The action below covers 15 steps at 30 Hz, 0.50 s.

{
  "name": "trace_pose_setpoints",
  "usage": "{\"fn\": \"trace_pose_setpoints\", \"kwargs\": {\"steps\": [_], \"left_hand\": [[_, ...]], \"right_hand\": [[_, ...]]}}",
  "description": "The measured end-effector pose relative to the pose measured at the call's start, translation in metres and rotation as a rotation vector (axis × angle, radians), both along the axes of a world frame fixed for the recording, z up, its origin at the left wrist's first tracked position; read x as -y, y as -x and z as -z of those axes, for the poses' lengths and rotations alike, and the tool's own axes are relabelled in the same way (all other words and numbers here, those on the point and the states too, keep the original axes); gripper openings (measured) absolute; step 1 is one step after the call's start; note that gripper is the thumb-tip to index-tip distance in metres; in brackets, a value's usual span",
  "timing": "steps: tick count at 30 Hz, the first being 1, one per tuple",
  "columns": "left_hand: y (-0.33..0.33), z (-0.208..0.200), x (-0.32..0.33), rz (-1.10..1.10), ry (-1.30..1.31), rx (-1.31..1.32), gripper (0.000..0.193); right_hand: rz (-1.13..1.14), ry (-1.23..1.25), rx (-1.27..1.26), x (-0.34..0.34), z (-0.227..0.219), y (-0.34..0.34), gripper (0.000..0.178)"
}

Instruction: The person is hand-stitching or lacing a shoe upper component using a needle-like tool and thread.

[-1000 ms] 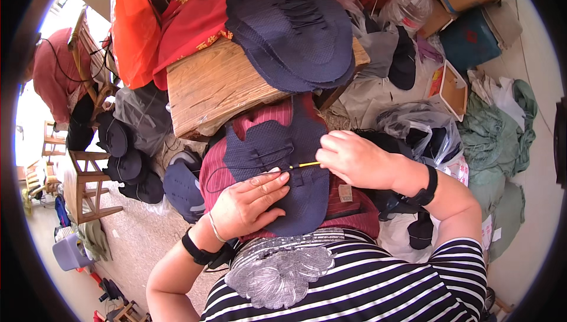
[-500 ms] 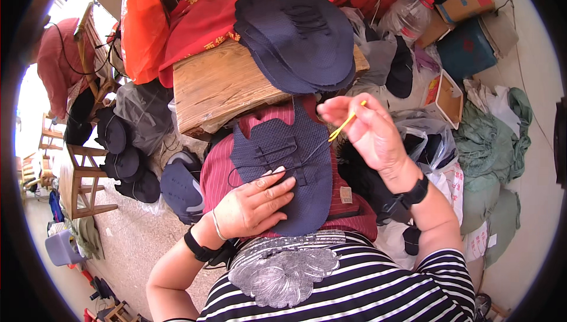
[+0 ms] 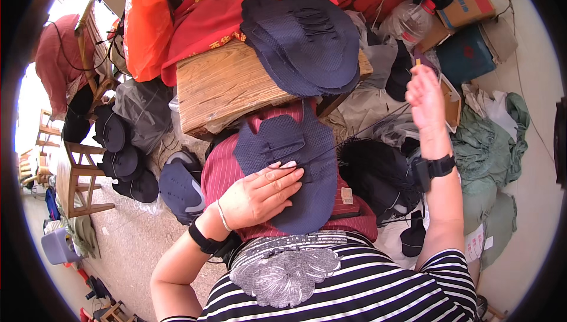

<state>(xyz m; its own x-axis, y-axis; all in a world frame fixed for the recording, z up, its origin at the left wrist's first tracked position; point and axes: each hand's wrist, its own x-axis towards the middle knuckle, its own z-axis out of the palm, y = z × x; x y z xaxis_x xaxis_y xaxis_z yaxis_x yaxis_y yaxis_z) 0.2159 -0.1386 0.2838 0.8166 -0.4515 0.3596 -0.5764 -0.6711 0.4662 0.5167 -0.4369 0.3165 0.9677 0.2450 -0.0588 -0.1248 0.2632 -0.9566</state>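
Note:
Across my lap lies a navy textured shoe upper (image 3: 313,186) with rows of dark lacing down its middle. My left hand (image 3: 269,192) rests flat on it, fingers stretched out beside the lacing and pressing it down. Raised to the right, away from the upper, my right hand (image 3: 426,95) is closed around a slim yellow needle (image 3: 418,62), of which only the tip shows above the fingers. A dark lace (image 3: 372,126) runs taut from the upper toward my right hand.
A wooden bench (image 3: 221,80) ahead carries a stack of navy uppers (image 3: 307,44). Black laces (image 3: 375,171) lie bundled right of my lap. Finished-looking uppers (image 3: 121,162) and a wooden stool (image 3: 80,180) stand left. Green sacks (image 3: 490,139) and a plastic bottle (image 3: 407,24) are right.
My right hand has swung up and to the right with the yellow needle, drawing the lace out straight; its loop over the upper has shrunk. My left hand stays on the upper.

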Motion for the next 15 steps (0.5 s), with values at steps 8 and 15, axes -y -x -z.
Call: {"fn": "trace_pose_setpoints", "kwargs": {"steps": [8,15], "left_hand": [[-0.022,0.002,0.007,-0.051,-0.061,0.029,0.051],[-0.002,0.004,0.005,-0.165,-0.103,0.057,0.053]], "right_hand": [[0.279,-0.023,0.19,0.017,-0.029,-0.03,0.019],[0.245,0.126,0.148,0.015,0.008,-0.023,0.017]]}}
